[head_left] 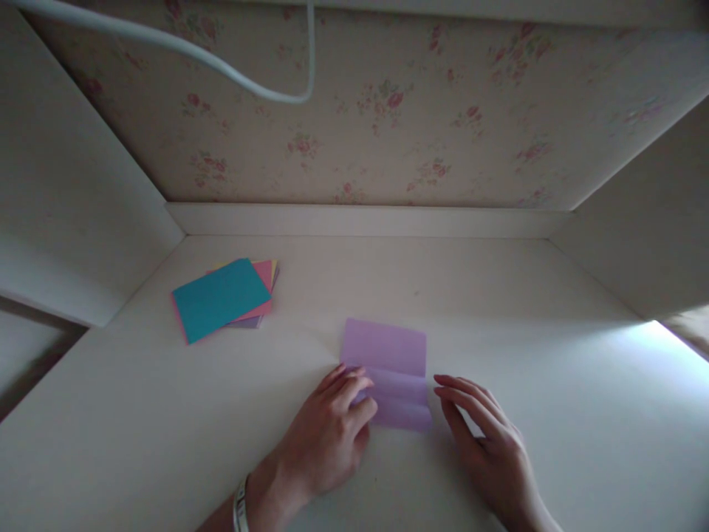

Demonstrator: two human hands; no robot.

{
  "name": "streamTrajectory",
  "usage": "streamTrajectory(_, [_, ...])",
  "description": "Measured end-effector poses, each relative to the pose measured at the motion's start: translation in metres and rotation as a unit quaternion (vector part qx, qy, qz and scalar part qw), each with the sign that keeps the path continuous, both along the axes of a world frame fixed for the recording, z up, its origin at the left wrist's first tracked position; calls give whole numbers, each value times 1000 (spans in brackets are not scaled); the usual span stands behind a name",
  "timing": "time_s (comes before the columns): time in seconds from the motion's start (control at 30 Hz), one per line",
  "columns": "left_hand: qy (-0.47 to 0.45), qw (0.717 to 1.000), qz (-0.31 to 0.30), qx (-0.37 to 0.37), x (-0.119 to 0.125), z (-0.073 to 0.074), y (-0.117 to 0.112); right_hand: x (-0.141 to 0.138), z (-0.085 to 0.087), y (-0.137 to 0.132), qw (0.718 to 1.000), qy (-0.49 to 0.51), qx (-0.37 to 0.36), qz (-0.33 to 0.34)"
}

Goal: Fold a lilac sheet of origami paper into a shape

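Observation:
A sheet of purple paper [385,349] lies on the white desk, with crosswise creases dividing it into bands. Its lower part is slightly raised along the folds. My left hand [335,421] holds the sheet at its left side, fingers bent over the edge and hiding part of the lower bands. Just off the sheet's right edge is my right hand [487,436], open, its fingers stretched toward the paper and a gap showing between thumb and fingers. It holds nothing.
A loose stack of coloured paper [221,299], teal on top, lies at the back left of the desk [487,288]. White panels stand on both sides. A white cable [221,66] hangs before the floral back wall [388,148].

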State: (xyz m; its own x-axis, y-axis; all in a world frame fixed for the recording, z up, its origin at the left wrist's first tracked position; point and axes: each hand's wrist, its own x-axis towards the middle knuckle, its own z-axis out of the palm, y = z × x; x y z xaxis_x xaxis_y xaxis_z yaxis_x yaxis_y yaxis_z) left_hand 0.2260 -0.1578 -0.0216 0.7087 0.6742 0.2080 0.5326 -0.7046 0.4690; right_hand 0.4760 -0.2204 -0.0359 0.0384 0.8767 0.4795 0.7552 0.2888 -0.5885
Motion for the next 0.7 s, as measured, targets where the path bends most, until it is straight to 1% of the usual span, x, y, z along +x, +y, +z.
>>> streamTrajectory(0.07, [4,1000,-21,-10,-2,2,1,-1,6,7,1000,-18,-19,-12])
streamTrajectory(0.1, [4,999,-32,-14,-3,3,2,-1,9,11,998,-29,-49,-23])
streamTrajectory(0.17, [-2,999,-49,-15,-4,2,3,1,16,21,994,-45,-88,-54])
streamTrajectory(0.23, [-14,998,-57,-7,-5,0,4,3,21,32,984,-47,-150,-78])
streamTrajectory(0.3, [-28,998,-50,9,-6,-1,5,5,24,41,975,-23,-212,-67])
streamTrajectory(0.37, [-38,998,-33,29,-7,-2,6,6,27,47,962,29,-269,-28])
streamTrajectory(0.43, [-39,998,1,49,-8,-2,8,6,28,48,948,85,-306,-6])
streamTrajectory(0.5, [-31,996,46,71,-9,-1,10,5,27,46,939,126,-321,-17])
streamTrajectory(0.57, [-22,992,81,90,-10,1,11,3,24,41,938,148,-310,-43])
streamTrajectory(0.63, [-21,990,93,101,-9,3,11,1,20,36,942,159,-287,-70])
streamTrajectory(0.7, [-28,990,90,101,-7,4,8,-4,17,30,945,157,-271,-97])
